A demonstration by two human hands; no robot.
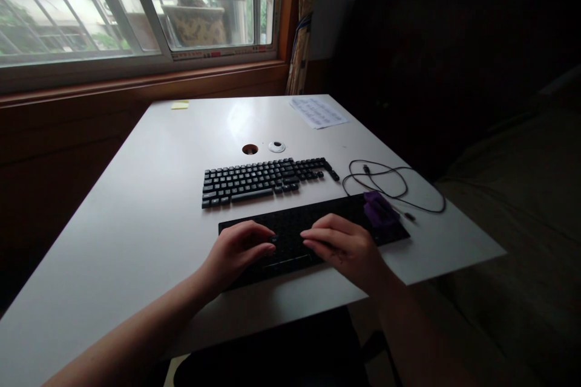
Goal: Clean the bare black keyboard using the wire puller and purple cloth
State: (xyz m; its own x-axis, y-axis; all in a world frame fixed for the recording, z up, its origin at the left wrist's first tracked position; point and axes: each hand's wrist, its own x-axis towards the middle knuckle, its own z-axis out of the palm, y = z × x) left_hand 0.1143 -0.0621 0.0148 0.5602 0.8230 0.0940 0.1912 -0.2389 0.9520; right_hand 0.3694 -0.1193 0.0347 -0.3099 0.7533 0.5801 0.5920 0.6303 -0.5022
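Note:
A black keyboard base (pixel 285 242) lies near the table's front edge, its key field bare of most caps as far as I can see. My left hand (pixel 236 248) is over its left half, thumb and forefinger closed about a small dark keycap (pixel 274 239). Over the middle of the base, my right hand (pixel 345 245) has its thumb and fingertips pinched together; whatever is between them is too small to make out. Behind the base, loose black keycaps (pixel 245 181) lie in rows in keyboard order. A purple cloth (pixel 380 210) rests on the right end of the base.
A black cable (pixel 399 196) loops on the white table (pixel 136 205) at the right. Farther back are a cable hole (pixel 250 149), a round grommet cover (pixel 276 147), printed sheets (pixel 320 112) and a yellow sticky note (pixel 180 104). A window (pixel 204 6) stands behind the table.

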